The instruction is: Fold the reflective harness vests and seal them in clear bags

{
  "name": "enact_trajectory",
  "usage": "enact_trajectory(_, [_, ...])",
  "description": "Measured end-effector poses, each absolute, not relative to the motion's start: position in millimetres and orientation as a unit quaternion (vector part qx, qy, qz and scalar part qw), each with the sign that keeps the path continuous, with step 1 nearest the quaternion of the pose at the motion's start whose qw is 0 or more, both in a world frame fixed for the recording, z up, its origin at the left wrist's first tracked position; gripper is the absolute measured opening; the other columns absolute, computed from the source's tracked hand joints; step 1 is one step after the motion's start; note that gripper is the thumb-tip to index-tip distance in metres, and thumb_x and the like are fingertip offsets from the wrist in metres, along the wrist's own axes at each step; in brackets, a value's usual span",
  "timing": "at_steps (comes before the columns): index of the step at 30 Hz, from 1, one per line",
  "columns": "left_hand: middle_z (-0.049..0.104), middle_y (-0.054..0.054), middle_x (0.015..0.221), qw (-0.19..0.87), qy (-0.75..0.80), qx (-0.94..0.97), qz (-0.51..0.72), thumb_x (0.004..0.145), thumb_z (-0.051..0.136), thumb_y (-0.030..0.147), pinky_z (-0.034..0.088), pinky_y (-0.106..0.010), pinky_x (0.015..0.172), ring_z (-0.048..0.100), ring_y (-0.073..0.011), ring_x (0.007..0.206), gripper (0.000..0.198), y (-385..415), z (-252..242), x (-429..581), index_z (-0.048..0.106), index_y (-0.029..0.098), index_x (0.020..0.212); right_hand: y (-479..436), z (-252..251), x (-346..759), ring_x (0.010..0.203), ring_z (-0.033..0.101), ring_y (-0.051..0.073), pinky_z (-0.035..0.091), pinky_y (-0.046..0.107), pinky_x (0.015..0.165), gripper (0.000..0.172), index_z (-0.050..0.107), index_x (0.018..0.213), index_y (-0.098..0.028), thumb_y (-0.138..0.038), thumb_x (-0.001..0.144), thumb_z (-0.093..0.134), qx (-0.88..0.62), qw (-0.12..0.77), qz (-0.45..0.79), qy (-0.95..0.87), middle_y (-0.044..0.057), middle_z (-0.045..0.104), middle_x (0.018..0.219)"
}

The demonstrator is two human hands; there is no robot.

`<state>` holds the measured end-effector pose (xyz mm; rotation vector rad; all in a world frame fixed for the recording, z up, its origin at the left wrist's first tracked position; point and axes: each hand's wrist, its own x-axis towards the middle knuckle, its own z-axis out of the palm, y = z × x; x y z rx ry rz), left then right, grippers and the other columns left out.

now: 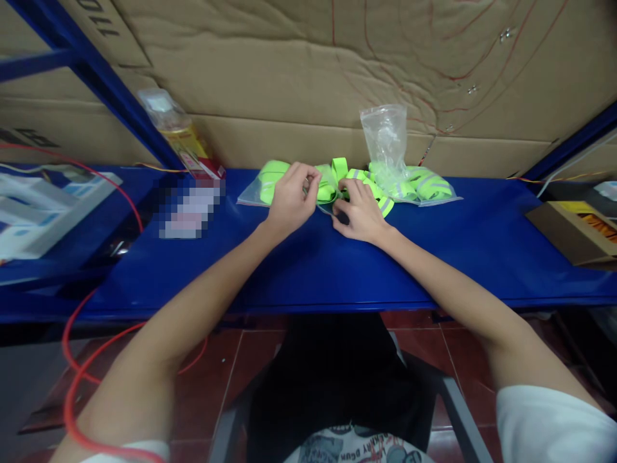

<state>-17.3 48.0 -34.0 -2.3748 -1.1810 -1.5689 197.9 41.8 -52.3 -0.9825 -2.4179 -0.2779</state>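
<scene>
On one blue table: one strap-filled bag pinched by left hand; right hand curled beside, grip unclear.

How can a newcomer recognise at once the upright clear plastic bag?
On the blue table, look just beyond the right hand, slightly rightward. The clear plastic bag rises there before the cardboard. Unlike the neon-yellow reflective straps near its base, its upright part is colourless.

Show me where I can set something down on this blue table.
The table is bare between the right forearm and the box, and between that forearm and the left forearm, on the near side of the left hand and right hand. Crowded: back middle, with the hands among straps and bags; back left, by the bottle.
</scene>
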Motion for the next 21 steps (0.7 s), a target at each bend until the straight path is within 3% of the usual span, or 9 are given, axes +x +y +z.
enact_trajectory(3, [0.071, -0.004, 0.090, -0.035, -0.336, -0.820, -0.462, 0.109, 0.056, 0.039, 0.055, -0.029, 0.075, 0.064, -0.0158, 0.076, 0.025, 43, -32, -15, 0.068, 0.021, 0.097, 43, -54, 202, 0.140, 0.055, 0.043, 0.047, 0.057, 0.108, 0.041, 0.074, 0.126, -0.016, -0.047, 0.100, 0.066, -0.400, 0.284, -0.051, -0.870, 0.023, 0.054, 0.160])
enact_trajectory(5, [0.072, -0.006, 0.092, -0.055, -0.346, -0.819, -0.454, 0.111, 0.050, 0.045, 0.056, -0.032, 0.082, 0.067, -0.0184, 0.084, 0.034, 44, -33, -16, 0.070, 0.021, 0.099, 46, -55, 202, 0.139, 0.061, 0.040, 0.049, 0.057, 0.111, 0.050, 0.065, 0.144, -0.016, -0.049, 0.108, 0.055, -0.409, 0.295, -0.023, -0.863, 0.022, 0.059, 0.160])
enact_trajectory(9, [0.072, -0.012, 0.122, -0.074, -0.463, -0.713, -0.522, 0.112, 0.041, 0.056, 0.057, -0.037, 0.098, 0.068, -0.0229, 0.110, 0.043, 63, -46, -25, 0.068, 0.024, 0.119, 50, -54, 205, 0.148, 0.058, 0.036, 0.049, 0.057, 0.120, 0.063, 0.050, 0.160, -0.015, -0.055, 0.111, 0.051, -0.394, 0.363, 0.011, -0.844, 0.020, 0.060, 0.161])
enact_trajectory(12, [0.067, -0.015, 0.136, -0.168, -0.523, -0.623, -0.557, 0.105, 0.042, 0.074, 0.061, -0.036, 0.088, 0.071, -0.0239, 0.111, 0.060, 85, -58, -33, 0.060, 0.025, 0.134, 48, -50, 212, 0.159, 0.047, 0.030, 0.046, 0.051, 0.129, 0.072, 0.041, 0.167, -0.019, -0.059, 0.110, 0.054, -0.359, 0.400, 0.019, -0.843, 0.017, 0.048, 0.172])
enact_trajectory(15, [0.072, -0.015, 0.125, -0.322, -0.512, -0.610, -0.511, 0.099, 0.026, 0.091, 0.063, -0.035, 0.075, 0.076, -0.0238, 0.095, 0.081, 95, -58, -37, 0.056, 0.028, 0.140, 45, -43, 219, 0.165, 0.039, 0.031, 0.044, 0.056, 0.131, 0.078, 0.029, 0.175, -0.023, -0.056, 0.109, 0.057, -0.325, 0.404, -0.002, -0.855, 0.015, 0.040, 0.178])
enact_trajectory(18, [0.078, -0.013, 0.104, -0.378, -0.462, -0.657, -0.460, 0.094, 0.014, 0.097, 0.063, -0.037, 0.072, 0.077, -0.0263, 0.086, 0.094, 87, -48, -33, 0.059, 0.027, 0.140, 40, -40, 219, 0.162, 0.045, 0.036, 0.048, 0.060, 0.127, 0.069, 0.042, 0.170, -0.027, -0.052, 0.109, 0.060, -0.317, 0.395, -0.030, -0.862, 0.013, 0.044, 0.175])
enact_trajectory(21, [0.078, -0.010, 0.092, -0.390, -0.454, -0.646, -0.474, 0.096, 0.020, 0.096, 0.062, -0.038, 0.071, 0.078, -0.0264, 0.080, 0.093, 74, -39, -25, 0.057, 0.026, 0.143, 37, -38, 216, 0.155, 0.054, 0.037, 0.052, 0.058, 0.123, 0.056, 0.059, 0.158, -0.028, -0.053, 0.108, 0.061, -0.316, 0.399, -0.070, -0.858, 0.013, 0.052, 0.170])
